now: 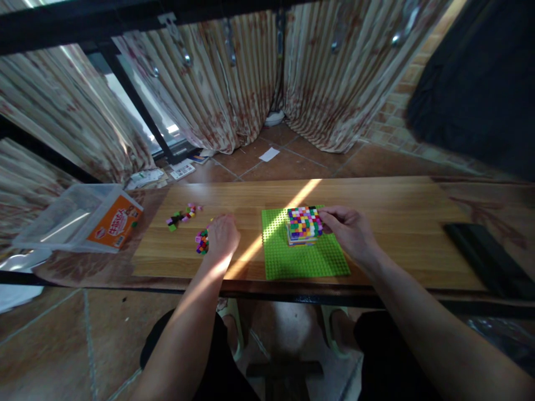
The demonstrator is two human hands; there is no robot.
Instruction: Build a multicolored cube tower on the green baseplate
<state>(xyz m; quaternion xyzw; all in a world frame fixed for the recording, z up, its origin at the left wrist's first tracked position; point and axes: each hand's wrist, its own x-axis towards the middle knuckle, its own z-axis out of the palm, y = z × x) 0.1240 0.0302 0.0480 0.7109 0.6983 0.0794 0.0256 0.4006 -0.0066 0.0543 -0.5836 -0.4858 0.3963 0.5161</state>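
A block of many-coloured toy bricks, several layers high, stands on a green baseplate. At its right edge is my right hand, thumb and forefinger closed against the block's side. Whether a loose brick is also between those fingertips cannot be made out. Over on the left, my left hand is closed and turned downward beside a small pile of loose toy bricks, covering part of it. Its fingertips are hidden, and so is anything in them.
More loose bricks lie farther left on the wooden table. A clear plastic box with an orange label stands at the left end. A dark flat object lies at the right end. Curtains hang behind.
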